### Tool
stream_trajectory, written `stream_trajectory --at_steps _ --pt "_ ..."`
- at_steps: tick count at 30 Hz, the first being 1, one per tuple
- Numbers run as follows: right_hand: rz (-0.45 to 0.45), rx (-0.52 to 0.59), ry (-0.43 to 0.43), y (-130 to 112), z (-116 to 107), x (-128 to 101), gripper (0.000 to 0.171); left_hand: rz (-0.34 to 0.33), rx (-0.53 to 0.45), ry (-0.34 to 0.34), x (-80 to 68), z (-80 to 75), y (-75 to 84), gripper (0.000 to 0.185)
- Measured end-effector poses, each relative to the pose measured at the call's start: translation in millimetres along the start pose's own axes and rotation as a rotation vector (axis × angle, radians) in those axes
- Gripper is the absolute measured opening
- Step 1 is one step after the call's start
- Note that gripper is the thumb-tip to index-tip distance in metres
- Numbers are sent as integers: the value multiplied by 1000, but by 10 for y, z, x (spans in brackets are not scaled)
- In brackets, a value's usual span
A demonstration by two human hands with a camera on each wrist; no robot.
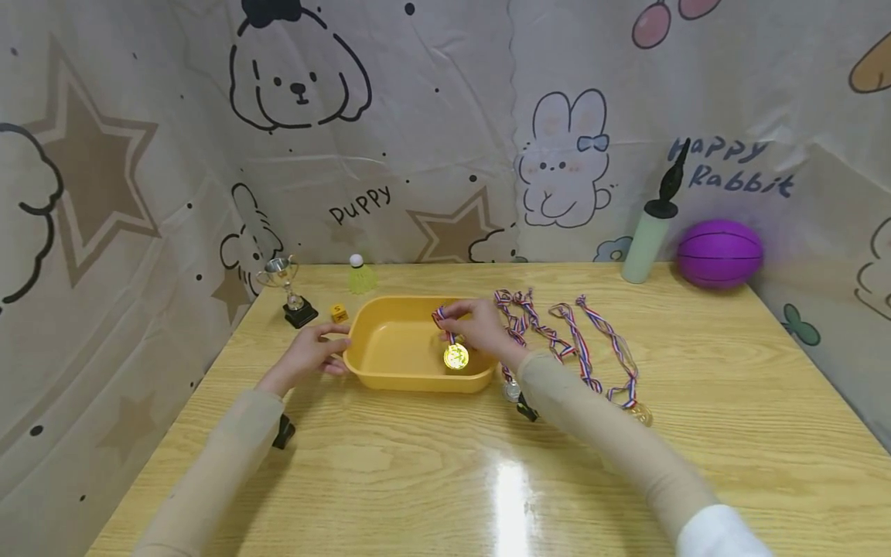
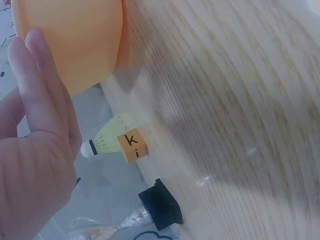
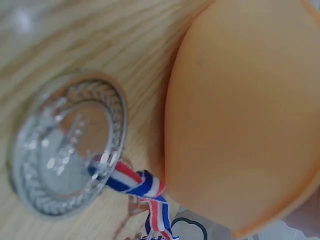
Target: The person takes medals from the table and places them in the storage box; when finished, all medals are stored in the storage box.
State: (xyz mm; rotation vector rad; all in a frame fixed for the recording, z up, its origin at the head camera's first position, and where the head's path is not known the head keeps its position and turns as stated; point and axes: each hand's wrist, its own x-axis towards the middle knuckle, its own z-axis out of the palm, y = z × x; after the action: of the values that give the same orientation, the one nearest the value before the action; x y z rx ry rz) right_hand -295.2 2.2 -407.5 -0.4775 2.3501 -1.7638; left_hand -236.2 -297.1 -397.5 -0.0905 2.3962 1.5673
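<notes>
The wooden table [image 1: 696, 433] carries everything, and at its middle sits the yellow plastic tub [image 1: 397, 344]. To the tub's right lie the spare medals [image 1: 578, 348] with their red, white and blue ribbons strung across the wood; one of them, a silver medal [image 3: 65, 145], rests flat just beside the tub's outer wall in the right wrist view. Further back stand a purple ball [image 1: 719, 253] and a hand pump [image 1: 650, 232]; at the back left, a small trophy [image 1: 287, 290], a shuttlecock [image 1: 360, 276] and a lettered yellow cube [image 2: 132, 145].

The left hand [image 1: 313, 352] lies against the tub's left wall with fingers straight — steadying it, not gripping. The right hand [image 1: 476, 325] pinches the bunched ribbon of a gold medal [image 1: 455, 357], which hangs over the right part of the tub, at or just above its floor; I cannot tell whether it touches.

The likeliest trouble, as I judge it: the loose ribbon could drape over the rim and pull the medal out — or the right sleeve, lying close to the spare ribbons, could snag one and drag it along.
</notes>
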Motion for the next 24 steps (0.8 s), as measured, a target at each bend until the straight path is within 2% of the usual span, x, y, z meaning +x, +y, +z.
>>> stream_trajectory --at_steps 3,7,14,24 --pt "-27 -95 -25 30 44 27 15 -7 -13 -5 1 -3 -2 49" --pt "-14 -224 -45 49 93 32 13 -14 -21 -7 -9 -3 0 50" --pt "-2 -383 -73 51 147 34 7 -20 -13 -7 -8 -4 -5 50" --pt "24 -474 -77 55 171 32 5 -30 -5 -5 -5 9 -3 50"
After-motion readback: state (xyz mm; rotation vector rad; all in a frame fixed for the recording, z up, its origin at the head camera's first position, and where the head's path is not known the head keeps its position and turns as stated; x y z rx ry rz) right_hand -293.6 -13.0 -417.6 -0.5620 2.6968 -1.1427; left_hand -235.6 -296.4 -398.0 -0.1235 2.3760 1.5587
